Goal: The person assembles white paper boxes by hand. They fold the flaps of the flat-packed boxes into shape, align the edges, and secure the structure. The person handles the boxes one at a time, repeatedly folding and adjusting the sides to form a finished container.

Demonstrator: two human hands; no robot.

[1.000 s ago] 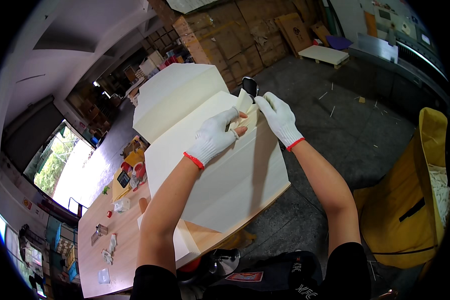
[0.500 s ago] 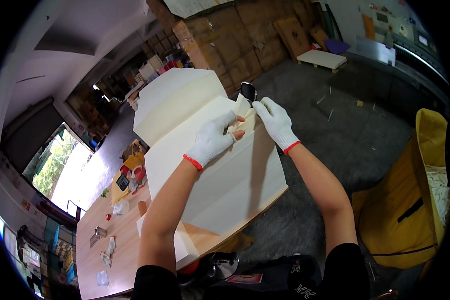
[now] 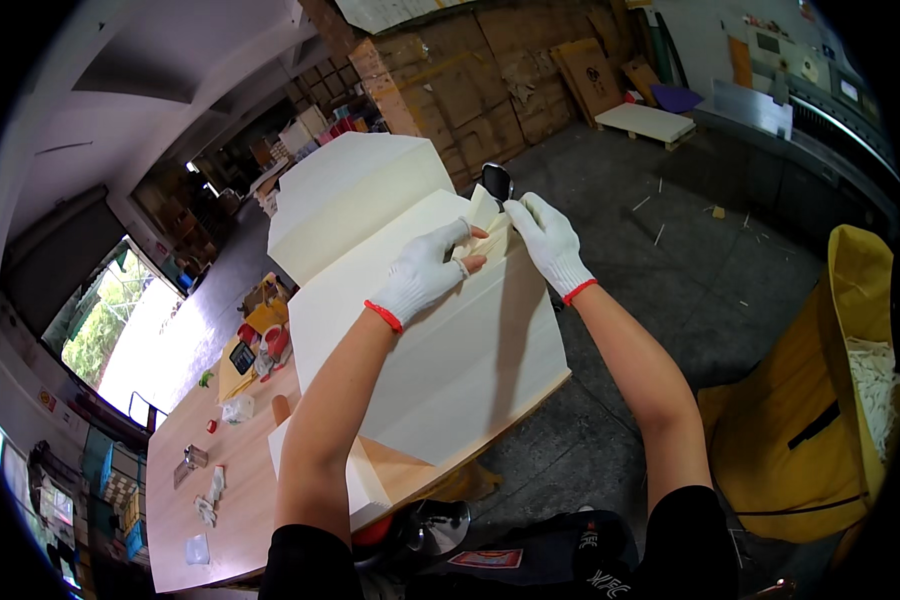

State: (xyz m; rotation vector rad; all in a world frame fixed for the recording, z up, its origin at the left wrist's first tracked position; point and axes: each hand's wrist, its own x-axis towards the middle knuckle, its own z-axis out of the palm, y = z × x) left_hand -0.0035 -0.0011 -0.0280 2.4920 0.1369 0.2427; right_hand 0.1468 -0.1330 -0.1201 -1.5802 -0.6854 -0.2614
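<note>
Large white creased paper sheets (image 3: 440,365) lie across the table, with a raised flap (image 3: 365,190) standing at the far side. My left hand (image 3: 428,268), in a white glove with a red cuff and bare thumb and fingertip, rests on the sheets. Its thumb and forefinger are spread apart beside small folded cream paper strips (image 3: 492,238) at the far right corner. My right hand (image 3: 548,238), gloved alike, is closed at that corner, its fingertips pinching the edge of the folded paper. The fingertips' exact hold is partly hidden by the glove.
The wooden table (image 3: 185,500) carries a calculator (image 3: 242,357), a metal clip-like item (image 3: 192,460) and crumpled white bits at left. A yellow sack (image 3: 780,430) with paper scraps stands at right. Large cardboard boxes (image 3: 480,90) rise behind, and a low white pallet (image 3: 645,122) lies farther back.
The view has shifted very slightly. Both hands keep nearly the same places at the paper's corner.
</note>
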